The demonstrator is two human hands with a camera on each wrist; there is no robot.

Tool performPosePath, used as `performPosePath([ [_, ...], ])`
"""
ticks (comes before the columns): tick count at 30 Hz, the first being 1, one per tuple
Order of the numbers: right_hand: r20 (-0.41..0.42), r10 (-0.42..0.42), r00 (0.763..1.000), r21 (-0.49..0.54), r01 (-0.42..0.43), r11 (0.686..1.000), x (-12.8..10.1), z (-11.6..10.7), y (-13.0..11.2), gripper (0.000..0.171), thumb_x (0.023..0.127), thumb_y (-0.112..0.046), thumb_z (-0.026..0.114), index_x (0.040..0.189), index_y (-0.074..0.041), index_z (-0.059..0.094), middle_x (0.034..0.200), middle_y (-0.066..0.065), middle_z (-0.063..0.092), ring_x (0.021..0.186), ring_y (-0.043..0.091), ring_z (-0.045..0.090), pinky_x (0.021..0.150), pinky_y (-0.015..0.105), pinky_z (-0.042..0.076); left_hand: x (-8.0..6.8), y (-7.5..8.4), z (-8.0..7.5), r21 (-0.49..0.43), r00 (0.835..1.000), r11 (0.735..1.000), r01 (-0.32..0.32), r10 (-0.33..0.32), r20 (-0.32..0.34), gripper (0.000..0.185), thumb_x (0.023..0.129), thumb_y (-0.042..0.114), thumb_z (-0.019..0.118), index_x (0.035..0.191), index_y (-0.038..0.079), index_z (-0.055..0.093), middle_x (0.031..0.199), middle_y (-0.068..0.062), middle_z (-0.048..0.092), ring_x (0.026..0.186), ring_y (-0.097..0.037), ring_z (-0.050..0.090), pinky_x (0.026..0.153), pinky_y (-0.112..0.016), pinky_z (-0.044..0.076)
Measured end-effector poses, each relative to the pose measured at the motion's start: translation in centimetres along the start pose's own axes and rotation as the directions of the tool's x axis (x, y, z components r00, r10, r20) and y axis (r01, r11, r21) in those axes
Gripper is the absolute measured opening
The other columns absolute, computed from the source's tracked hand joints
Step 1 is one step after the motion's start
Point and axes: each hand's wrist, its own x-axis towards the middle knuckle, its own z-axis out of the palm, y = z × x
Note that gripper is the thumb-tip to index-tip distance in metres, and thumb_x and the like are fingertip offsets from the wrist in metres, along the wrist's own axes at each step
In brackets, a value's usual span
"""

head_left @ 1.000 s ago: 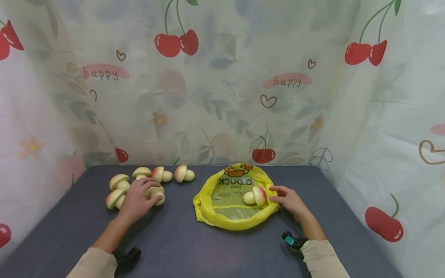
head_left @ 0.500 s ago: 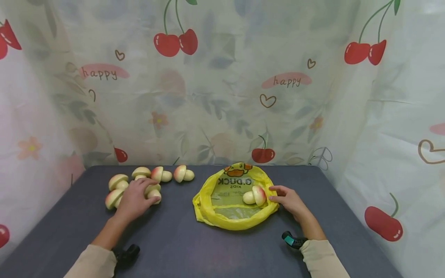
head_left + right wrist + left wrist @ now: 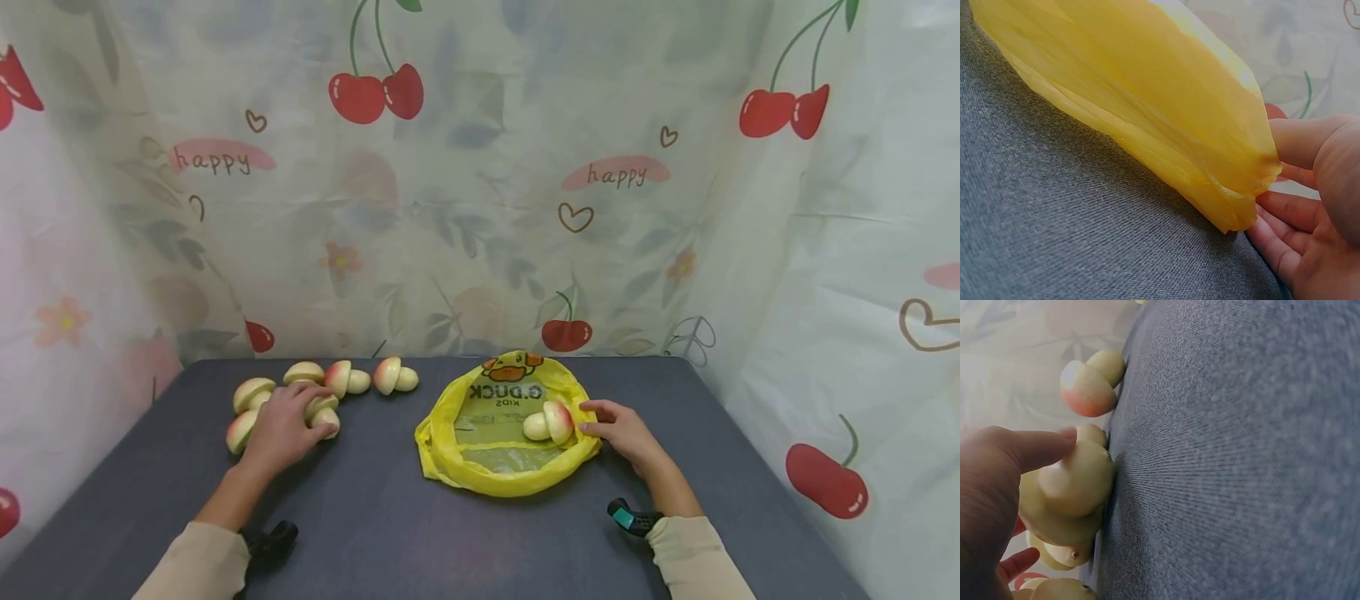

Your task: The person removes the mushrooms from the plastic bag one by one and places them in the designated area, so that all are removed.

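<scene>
On the left of the table, my left hand [image 3: 281, 427] holds a cream toy mushroom [image 3: 326, 422] between thumb and fingers. The left wrist view shows the thumb [image 3: 1041, 447] against this mushroom, which sits low by the table surface; most fingers are hidden behind it. Several like mushrooms, some with pinkish-red caps, lie around that hand, one mushroom [image 3: 242, 431] just left of it. My right hand [image 3: 628, 435] pinches the right rim of a yellow plastic bag [image 3: 498, 483], its mouth spread wide. Inside the bag lies one red-tinged mushroom [image 3: 557, 422].
Two more mushrooms, a nearer-left one [image 3: 347, 379] and another mushroom [image 3: 396, 377], lie along the back edge. A cherry-patterned curtain [image 3: 465, 208] encloses the dark table [image 3: 450, 550] at the back and sides. Black straps with devices circle both wrists.
My left hand has shifted slightly left, and the mushroom in it has moved along. The right hand and the bag have stayed in place.
</scene>
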Motion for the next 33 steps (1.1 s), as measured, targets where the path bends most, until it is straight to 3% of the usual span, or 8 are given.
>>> performPosePath([
  [8,0.009,-0.002,1.000,-0.014,0.002,1.000,0.1,-0.1,0.0,0.050,0.090,-0.025,0.071,0.133,-0.003,0.056,0.141,0.022,0.047,0.131,0.040,0.039,0.105,0.054,0.033,0.2,0.2,0.0,-0.011,0.995,0.998,-0.061,0.060,-0.076,0.048,0.068,0.018,0.088,0.110,0.005,0.069,0.112,-0.016,0.062,0.101,-0.042,0.054,0.084,-0.057,0.041],
  [17,0.009,0.000,1.000,-0.007,0.000,1.000,0.0,-0.1,-0.1,0.051,0.090,-0.025,0.071,0.134,-0.003,0.056,0.142,0.022,0.046,0.131,0.040,0.039,0.105,0.054,0.033,1.1,1.5,-0.1,-0.053,0.967,0.981,-0.185,0.172,-0.187,0.047,0.064,0.014,0.090,0.106,0.005,0.071,0.112,-0.017,0.063,0.103,-0.039,0.055,0.084,-0.056,0.041],
  [23,-0.002,0.006,1.000,-0.004,-0.006,1.000,0.0,-0.1,0.0,0.050,0.090,-0.024,0.071,0.133,-0.002,0.056,0.141,0.023,0.047,0.130,0.040,0.040,0.105,0.054,0.034,1.7,3.6,0.7,-0.094,0.961,0.969,-0.230,0.211,-0.176,0.047,0.065,0.016,0.090,0.106,0.006,0.071,0.113,-0.015,0.063,0.103,-0.037,0.055,0.087,-0.057,0.040],
  [29,0.000,-0.003,1.000,-0.001,0.003,1.000,0.0,0.0,0.0,0.050,0.090,-0.025,0.071,0.133,-0.003,0.057,0.140,0.022,0.048,0.129,0.039,0.041,0.104,0.054,0.034,2.4,6.2,1.8,-0.174,0.947,0.935,-0.310,0.288,-0.143,0.046,0.068,0.017,0.090,0.108,0.008,0.070,0.114,-0.010,0.062,0.105,-0.031,0.057,0.089,-0.051,0.043],
  [33,0.001,-0.001,1.000,-0.001,0.001,1.000,0.0,0.0,-0.1,0.051,0.090,-0.025,0.071,0.133,-0.003,0.057,0.141,0.022,0.047,0.130,0.040,0.040,0.105,0.055,0.033,2.7,8.4,2.0,-0.259,0.945,0.909,-0.325,0.309,-0.104,0.047,0.070,0.014,0.089,0.112,0.009,0.069,0.119,-0.011,0.060,0.108,-0.030,0.056,0.089,-0.048,0.046],
])
